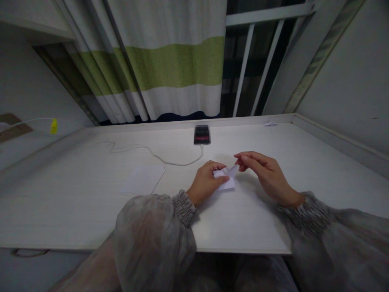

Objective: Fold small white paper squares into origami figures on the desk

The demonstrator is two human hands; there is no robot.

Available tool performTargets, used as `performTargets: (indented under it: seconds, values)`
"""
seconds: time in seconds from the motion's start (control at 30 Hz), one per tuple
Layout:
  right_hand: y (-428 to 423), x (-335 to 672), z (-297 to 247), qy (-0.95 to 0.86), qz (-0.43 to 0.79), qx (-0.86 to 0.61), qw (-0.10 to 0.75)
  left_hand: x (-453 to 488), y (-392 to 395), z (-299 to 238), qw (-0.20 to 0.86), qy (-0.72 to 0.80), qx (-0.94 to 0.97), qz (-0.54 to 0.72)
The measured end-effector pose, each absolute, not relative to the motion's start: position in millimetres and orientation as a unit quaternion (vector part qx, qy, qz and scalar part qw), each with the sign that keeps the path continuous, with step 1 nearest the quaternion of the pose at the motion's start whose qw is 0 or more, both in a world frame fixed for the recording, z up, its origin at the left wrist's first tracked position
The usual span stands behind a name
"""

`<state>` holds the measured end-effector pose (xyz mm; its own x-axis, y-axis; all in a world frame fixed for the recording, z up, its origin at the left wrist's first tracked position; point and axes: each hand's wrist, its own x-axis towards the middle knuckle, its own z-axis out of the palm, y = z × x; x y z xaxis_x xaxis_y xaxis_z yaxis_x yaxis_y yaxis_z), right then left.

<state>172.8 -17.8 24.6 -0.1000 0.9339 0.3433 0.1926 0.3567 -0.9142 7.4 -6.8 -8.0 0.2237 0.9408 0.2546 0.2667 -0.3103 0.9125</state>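
A small piece of folded white paper (226, 178) lies on the white desk (91, 202) in front of me. My left hand (206, 181) is curled and pinches the paper's left side. My right hand (265, 172) reaches in from the right, and its fingertips pinch a raised flap at the paper's top right corner. Both wrists end in grey gathered sleeves.
A flat white sheet of paper (142, 178) lies to the left of my hands. A small black device (202, 134) sits at the back of the desk, with a white cable (158, 156) trailing left. A striped curtain (170, 65) and a barred window (258, 61) stand behind the desk.
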Motion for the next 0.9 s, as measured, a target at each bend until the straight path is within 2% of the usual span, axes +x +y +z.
performTargets:
  seconds: [0.13, 0.3, 0.9]
  values:
    - [-19.1, 166.7, 23.8, -0.676, 0.347, -0.47, 0.449, 10.1, -10.7, 0.4, 0.326, 0.447, 0.707, 0.441]
    - [-20.6, 162.5, 25.0, -0.724, 0.249, -0.51, 0.393, 13.6, -16.0, 11.1, 0.273, 0.438, 0.742, 0.428]
    - [-20.9, 165.4, 24.9, -0.682, 0.374, -0.484, 0.402, 11.9, -9.3, -2.7, 0.38, 0.449, 0.684, 0.432]
